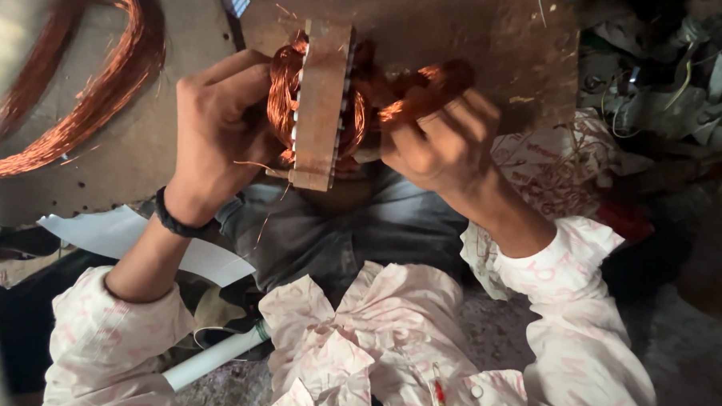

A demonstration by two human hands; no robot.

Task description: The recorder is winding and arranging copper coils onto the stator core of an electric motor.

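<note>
Left hand comes up from 7 o'clock, forearm bare, black band on the wrist, sleeve pushed back. Fingers curled shut around the left side of the motor core, thumb pressing into the copper winding that bulges out there.

Right hand comes in from 4 o'clock, wrist bent, fingers closed tight on a bundle of copper wire sticking out at the core's right side, knuckles toward the camera.

Core sits at 12 o'clock from frame centre, between both hands, edge-on, rusty brown block with white slot liners along its left edge. It rests against a brown board behind it; whether it touches the board or the lap can't be told.

No real containers. Loose coil of copper wire lies on a round flat disc at 10 o'clock, partly blurred and cut by the frame edge. White paper strip under the left forearm. White pipe at 7 o'clock, its ends hidden by the sleeve and the shirt. Heap of scrap and wires at 2 o'clock, dark, hard to make out.

Fingertips of both hands hidden behind copper. Right end of the core is covered by the right hand.
</note>
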